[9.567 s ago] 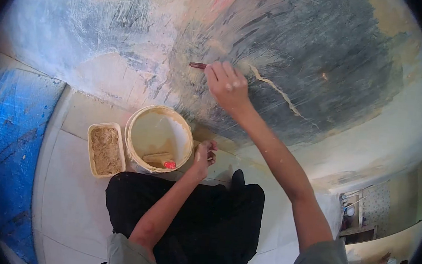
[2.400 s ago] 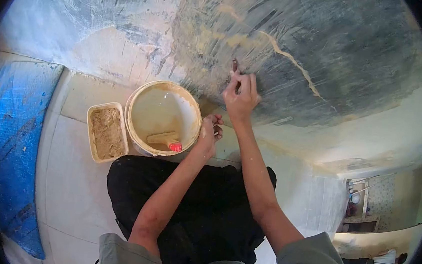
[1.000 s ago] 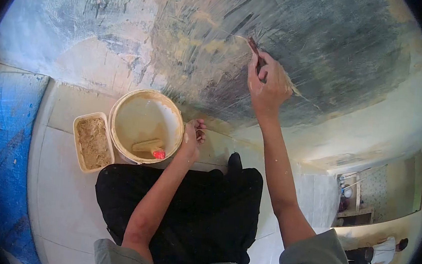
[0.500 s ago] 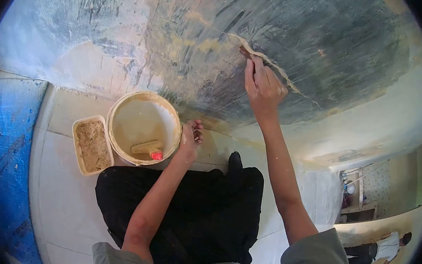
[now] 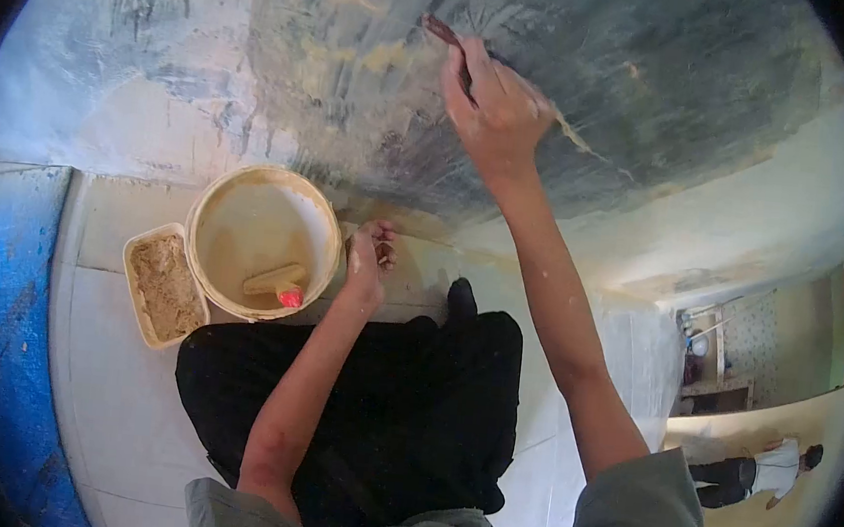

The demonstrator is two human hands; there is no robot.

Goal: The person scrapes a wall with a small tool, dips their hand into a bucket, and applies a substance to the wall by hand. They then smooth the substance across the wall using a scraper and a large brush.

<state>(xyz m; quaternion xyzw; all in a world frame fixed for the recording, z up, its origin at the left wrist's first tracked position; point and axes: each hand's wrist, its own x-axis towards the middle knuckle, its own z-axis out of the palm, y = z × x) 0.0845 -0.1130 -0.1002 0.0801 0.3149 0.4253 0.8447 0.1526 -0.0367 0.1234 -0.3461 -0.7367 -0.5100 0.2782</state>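
My right hand (image 5: 500, 115) is closed around a flat reddish-brown scraper (image 5: 442, 30) held against the wall (image 5: 356, 97). Much of the scraper is hidden by my fingers. A ragged pale line of filler (image 5: 579, 137) runs along the wall to the right of that hand. My left hand (image 5: 370, 262) hangs beside the bucket (image 5: 198, 274), its fingers loosely bent and apart, with nothing visible in them. Inside the bucket, in cloudy liquid, lies a cream-coloured tool with a red end (image 5: 289, 296).
Left of the bucket stands a tub (image 5: 166, 286) of brownish paste. A blue sheet (image 5: 10, 328) covers the far left. My black-clothed legs (image 5: 359, 409) are over the tiled floor (image 5: 118, 408). Another person (image 5: 770, 470) is at the far right, near an opening with shelves (image 5: 720, 360).
My right hand has moved up and left along the wall with the scraper. Part of the pale filler line is gone or covered. The view has shifted slightly; my left hand stays near the bucket.
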